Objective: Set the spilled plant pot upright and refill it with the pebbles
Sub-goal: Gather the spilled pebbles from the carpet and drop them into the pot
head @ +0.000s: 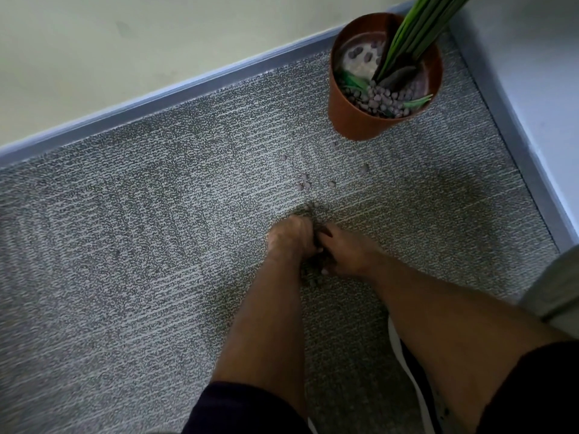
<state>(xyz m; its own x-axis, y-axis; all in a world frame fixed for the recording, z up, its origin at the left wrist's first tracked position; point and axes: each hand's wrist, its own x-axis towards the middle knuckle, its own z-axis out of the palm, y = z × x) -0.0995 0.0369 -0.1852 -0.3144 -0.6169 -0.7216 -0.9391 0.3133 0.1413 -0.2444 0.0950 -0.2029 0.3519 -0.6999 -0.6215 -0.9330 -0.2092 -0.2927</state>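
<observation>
While both forearms are reaching down onto the grey carpet, the left hand is curling its fingers inward over a small heap of pebbles, and the right hand is pressing in just beside it from the other side, so the two are cupping together with the heap between and beneath them. The grip of each hand is looking narrow and curled around the pebbles, though the blur is hiding how many are actually being held. Beyond the fingertips a few loose pebbles are lying scattered on the carpet, between the hands and the pot. Further up and to the right, well apart from the hands, the orange plant pot is standing upright near the corner where the skirting is meeting the wall. Inside it, pebbles are filling only the near side, a pale bare patch is showing at the far side, and green leaves are rising out toward the top edge.
</observation>
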